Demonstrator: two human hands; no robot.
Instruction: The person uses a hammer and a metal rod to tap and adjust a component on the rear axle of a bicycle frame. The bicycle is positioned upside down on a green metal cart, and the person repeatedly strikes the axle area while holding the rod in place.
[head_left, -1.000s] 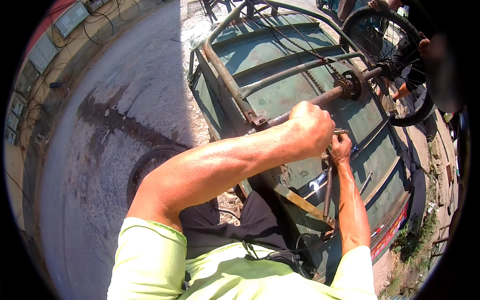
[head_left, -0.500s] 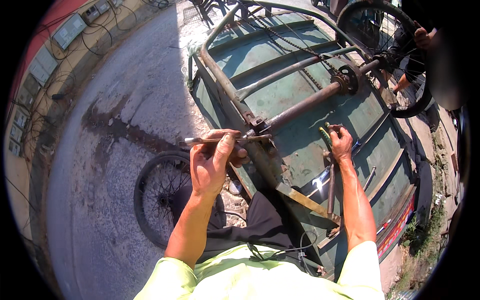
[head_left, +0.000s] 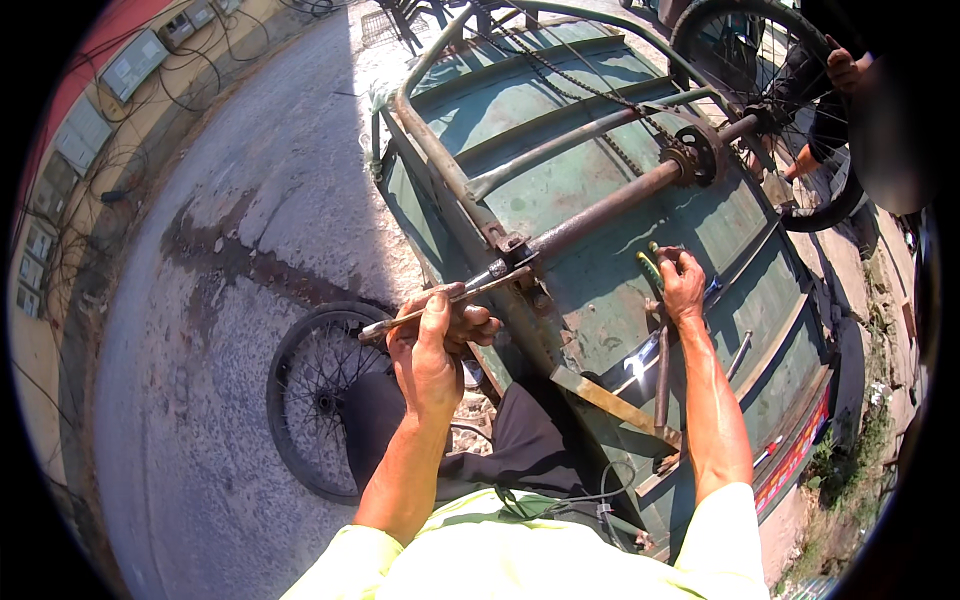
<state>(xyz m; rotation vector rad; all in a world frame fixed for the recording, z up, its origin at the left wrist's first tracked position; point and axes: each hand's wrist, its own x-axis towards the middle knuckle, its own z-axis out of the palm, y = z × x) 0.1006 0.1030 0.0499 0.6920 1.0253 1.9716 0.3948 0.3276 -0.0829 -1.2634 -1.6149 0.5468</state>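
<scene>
My left hand is closed round a thin brown stick-like tool with a pale end. The tool's far end reaches the bare end of the axle, beside the bracket on the frame. My right hand has its fingers curled over the green metal panel. A narrow green-and-yellow piece touches or lies by its fingertips; whether they grip it I cannot make out. Below that hand are a dark rod-like tool and a shiny wrench.
The upturned green cart carries a chain and a sprocket. One spoked wheel lies on the ground at left; another wheel is mounted at far right, near another person's hand. A wooden strip lies across the near edge.
My left hand has shifted slightly right and down, and the stick-like tool has tilted, its pale end lower. My right hand has stayed put.
</scene>
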